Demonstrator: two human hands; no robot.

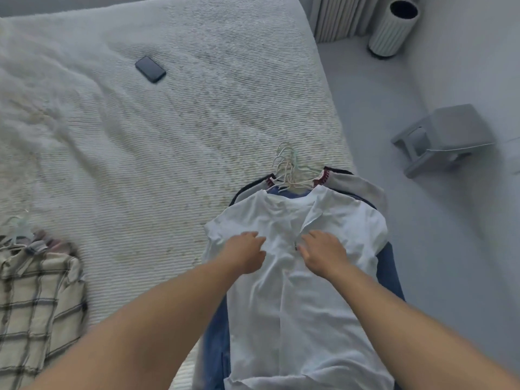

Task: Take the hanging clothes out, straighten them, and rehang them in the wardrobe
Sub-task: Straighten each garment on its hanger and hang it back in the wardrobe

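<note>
Two bare forearms come in from the lower edge of the frame, with no sleeve showing anywhere along them. The left hand (247, 253) and the right hand (323, 253) carry no rings, watch or gloves that can be seen.

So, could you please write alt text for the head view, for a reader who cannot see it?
Both hands, left hand and right hand, rest on a white shirt topping a pile of hangered clothes at the corner of a bed. A plaid shirt lies at the left, a dark phone farther up.
</note>
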